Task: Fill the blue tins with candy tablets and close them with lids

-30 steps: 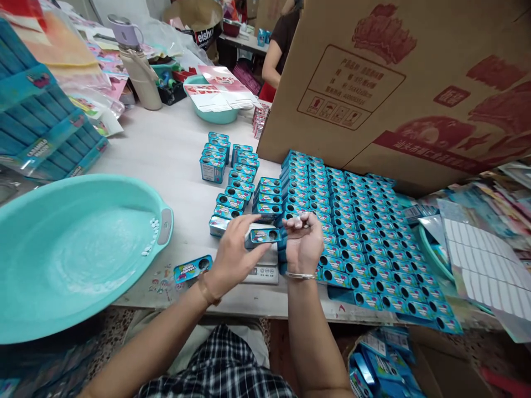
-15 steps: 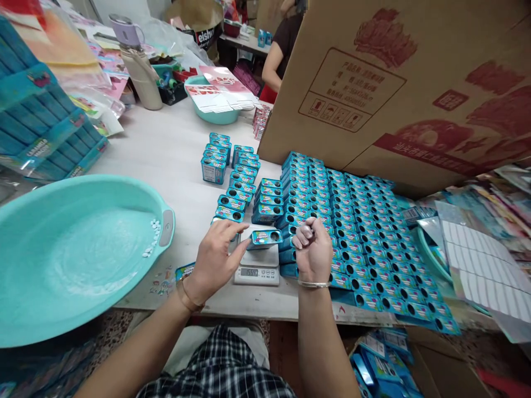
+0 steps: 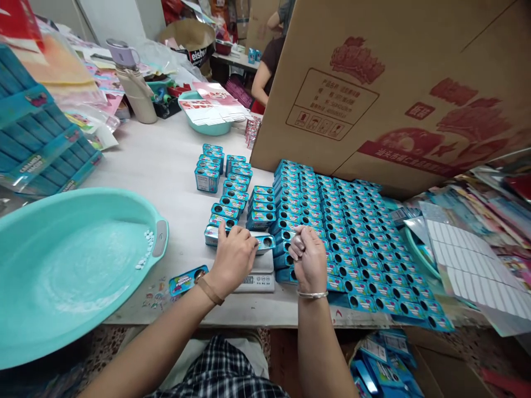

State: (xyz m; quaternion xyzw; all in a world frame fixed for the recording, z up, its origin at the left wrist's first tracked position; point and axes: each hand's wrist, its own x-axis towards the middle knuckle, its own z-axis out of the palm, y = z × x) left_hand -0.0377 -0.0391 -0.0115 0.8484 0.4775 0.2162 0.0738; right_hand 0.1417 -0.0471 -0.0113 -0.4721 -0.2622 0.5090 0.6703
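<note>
Here at the bench (image 3: 166, 160), your left hand (image 3: 235, 257) is over the white scale (image 3: 259, 283), fingers bent down at the left end of a blue box (image 3: 265, 243); whether they pinch it, I can't tell. That box sits on the scale's plate, the dark round hole at its right end showing. Over on the other side, your right hand (image 3: 309, 257) is curled into a fist, its contents hidden, right by the packed rows of blue boxes (image 3: 344, 232). A loose blue box (image 3: 180, 283) lies near your left wrist, and beyond it stands the turquoise basin (image 3: 83, 196), small white pieces (image 3: 146, 249) gathered inside near its grey handle (image 3: 160, 239).
</note>
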